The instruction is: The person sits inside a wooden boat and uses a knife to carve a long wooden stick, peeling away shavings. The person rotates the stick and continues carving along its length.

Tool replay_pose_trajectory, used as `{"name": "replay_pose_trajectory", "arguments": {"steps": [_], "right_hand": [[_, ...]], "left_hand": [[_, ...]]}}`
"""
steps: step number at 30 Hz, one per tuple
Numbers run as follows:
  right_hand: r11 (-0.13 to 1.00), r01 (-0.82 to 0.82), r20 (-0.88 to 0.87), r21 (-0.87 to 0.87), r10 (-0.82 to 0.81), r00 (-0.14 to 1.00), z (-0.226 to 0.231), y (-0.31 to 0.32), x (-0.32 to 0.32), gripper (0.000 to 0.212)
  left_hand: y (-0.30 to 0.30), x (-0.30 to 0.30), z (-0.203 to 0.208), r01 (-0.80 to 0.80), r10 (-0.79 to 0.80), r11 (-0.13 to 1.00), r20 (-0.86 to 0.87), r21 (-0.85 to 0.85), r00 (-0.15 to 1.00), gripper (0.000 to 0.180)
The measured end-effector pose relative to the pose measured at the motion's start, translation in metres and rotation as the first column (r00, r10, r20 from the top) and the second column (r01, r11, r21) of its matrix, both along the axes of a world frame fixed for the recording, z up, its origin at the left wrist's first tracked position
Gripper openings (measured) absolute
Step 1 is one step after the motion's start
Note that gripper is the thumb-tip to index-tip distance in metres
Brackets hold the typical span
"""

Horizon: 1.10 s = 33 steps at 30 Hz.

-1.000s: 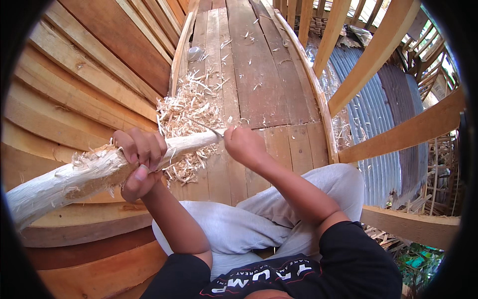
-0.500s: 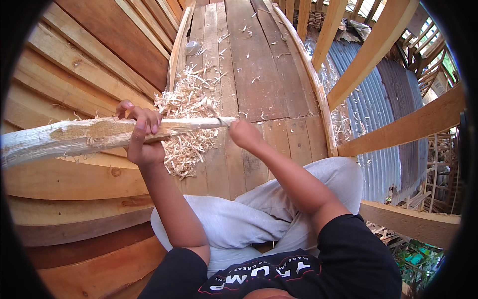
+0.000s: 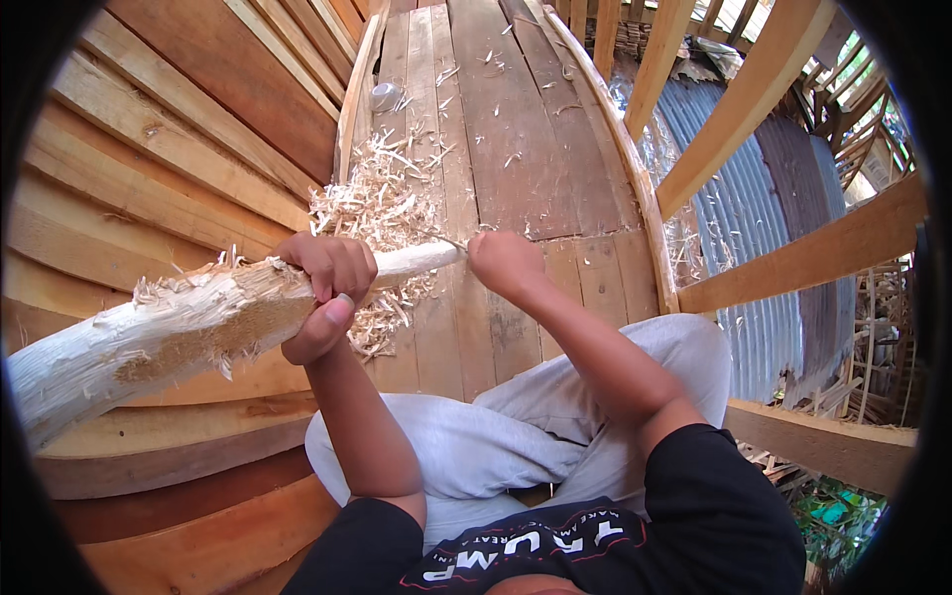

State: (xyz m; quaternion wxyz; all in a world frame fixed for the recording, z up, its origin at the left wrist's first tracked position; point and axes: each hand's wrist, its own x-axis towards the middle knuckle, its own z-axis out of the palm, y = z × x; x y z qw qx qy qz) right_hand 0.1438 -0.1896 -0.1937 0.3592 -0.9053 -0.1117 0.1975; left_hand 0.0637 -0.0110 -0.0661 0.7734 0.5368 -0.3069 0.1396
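Observation:
A pale, peeled wooden pole (image 3: 188, 332) slants in from the left, its surface rough with loose fibres and its slimmer whittled end in front of me. My left hand (image 3: 329, 283) is wrapped round it, thumb toward me, just behind the slim part. At the tip, my right hand (image 3: 508, 266) is closed in a fist. From that fist a thin knife blade (image 3: 456, 244) sticks out against the pole's end; the handle is hidden inside my fingers. Curly wood shavings (image 3: 382, 203) lie heaped on the floor beyond and beneath the pole.
I sit cross-legged on a plank floor (image 3: 516, 169). Stacked boards (image 3: 169, 178) rise along the left. Slanted wooden rails (image 3: 803, 248) stand on the right, with corrugated metal sheets (image 3: 744, 178) below them. A small clear cup-like object (image 3: 386, 96) lies farther off.
The pole has turned and its left part has swung lower and nearer. My left hand has shifted right along it and now grips over the top. My right hand has barely moved.

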Motion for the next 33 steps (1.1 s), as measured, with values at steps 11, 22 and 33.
{"name": "replay_pose_trajectory", "arguments": {"steps": [11,22,33], "right_hand": [[0.998,-0.044,0.021,-0.037,0.045,0.999,0.024,0.008,-0.011,0.049],[1.000,-0.009,-0.041,-0.009,0.009,0.999,0.014,0.008,-0.003,0.051],[0.989,0.021,-0.054,-0.145,-0.029,0.998,-0.038,-0.008,0.014,0.046]], "left_hand": [[0.008,0.003,0.004,0.051,-0.055,0.996,0.062,0.068,0.997,0.021],[0.005,0.004,0.004,0.056,-0.063,0.995,0.083,0.086,0.995,0.023],[0.011,0.008,0.006,0.089,-0.097,0.993,0.100,0.081,0.990,0.024]]}}
